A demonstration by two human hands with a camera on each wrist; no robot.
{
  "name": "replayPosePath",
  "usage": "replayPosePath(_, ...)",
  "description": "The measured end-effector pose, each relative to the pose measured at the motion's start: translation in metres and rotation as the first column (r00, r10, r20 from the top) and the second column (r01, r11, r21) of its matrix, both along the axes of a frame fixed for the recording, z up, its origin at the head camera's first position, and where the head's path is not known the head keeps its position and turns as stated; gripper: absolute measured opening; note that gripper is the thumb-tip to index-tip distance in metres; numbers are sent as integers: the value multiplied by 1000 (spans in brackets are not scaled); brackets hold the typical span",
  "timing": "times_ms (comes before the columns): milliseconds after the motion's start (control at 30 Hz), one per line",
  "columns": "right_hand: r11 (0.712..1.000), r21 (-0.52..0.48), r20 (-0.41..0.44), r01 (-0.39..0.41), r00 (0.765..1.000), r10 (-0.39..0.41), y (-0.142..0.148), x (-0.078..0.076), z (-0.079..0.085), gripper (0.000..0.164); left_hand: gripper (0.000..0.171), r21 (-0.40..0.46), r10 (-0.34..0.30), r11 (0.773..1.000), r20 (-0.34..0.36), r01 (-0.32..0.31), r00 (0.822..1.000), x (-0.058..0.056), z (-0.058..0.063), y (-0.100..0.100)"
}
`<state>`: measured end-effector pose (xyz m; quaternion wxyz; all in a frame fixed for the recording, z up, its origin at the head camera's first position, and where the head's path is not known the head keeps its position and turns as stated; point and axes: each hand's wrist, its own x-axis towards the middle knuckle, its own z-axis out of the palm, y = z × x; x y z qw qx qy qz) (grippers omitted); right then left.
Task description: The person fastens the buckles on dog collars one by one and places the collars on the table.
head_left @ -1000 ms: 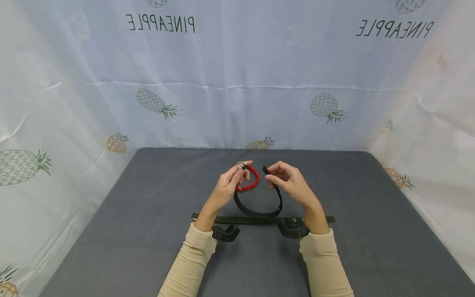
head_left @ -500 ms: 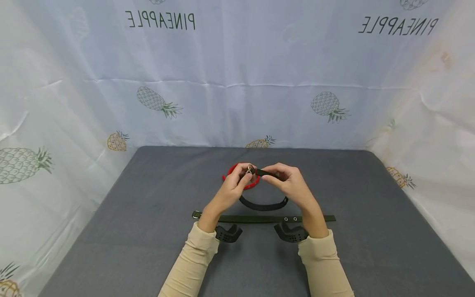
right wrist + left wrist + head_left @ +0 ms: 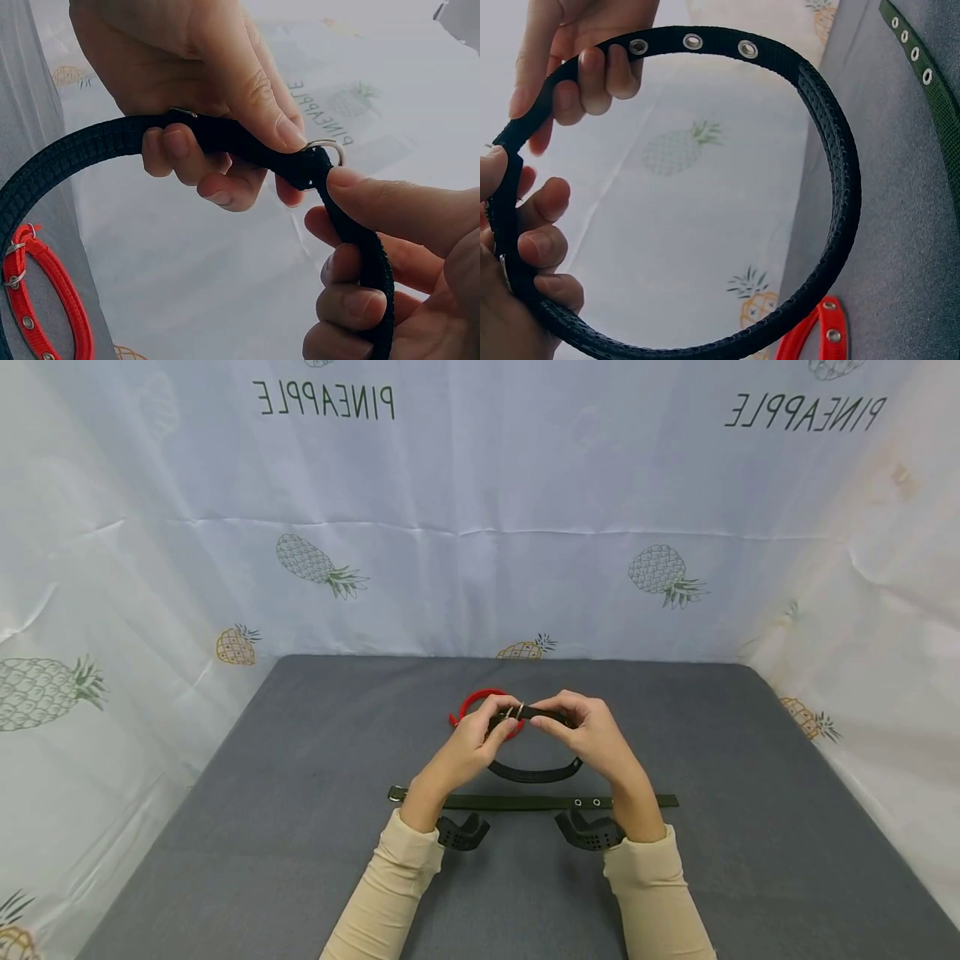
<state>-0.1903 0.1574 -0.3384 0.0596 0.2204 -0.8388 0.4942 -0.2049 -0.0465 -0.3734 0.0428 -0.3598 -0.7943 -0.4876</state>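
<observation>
Both hands hold a black collar (image 3: 534, 774) in a loop above the table, with metal eyelets (image 3: 748, 49) along the strap. My left hand (image 3: 472, 739) grips the buckle end between thumb and curled fingers. The other end is pinched by my right hand (image 3: 592, 731). In the right wrist view the two ends meet at a metal ring (image 3: 339, 148), and the strap's tip seems to be in it. How far the tip passes through is hidden by the fingers. Behind the left hand a red collar (image 3: 474, 697) lies in a loop on the table.
A dark green collar (image 3: 510, 802) with eyelets lies straight across the grey table (image 3: 300, 860), below the hands. A black wrist device sits at each wrist, left (image 3: 462, 832) and right (image 3: 588, 832). White pineapple-print cloth (image 3: 465, 593) hangs behind and at the sides.
The hands have come together from apart, bringing the strap's free end to the buckle end's metal ring. The left hand has moved right, uncovering more of the red collar.
</observation>
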Motion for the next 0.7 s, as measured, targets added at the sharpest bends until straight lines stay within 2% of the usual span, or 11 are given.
replayPosePath(333,1000,23,29,-18,999,17,-1,0,0,25,24,-37,-8,999,31,9,999,1,1,4)
replayPosePath(467,998,34,33,-58,998,57,-2,1,0,26,24,-53,-9,999,52,12,999,2,0,5)
replayPosePath(600,992,62,1,-110,994,110,-4,1,1,26,24,-50,-23,998,75,27,997,3,1,6)
replayPosePath(700,992,68,-6,-111,994,111,-6,1,1,26,25,-63,-24,998,97,30,995,3,3,6)
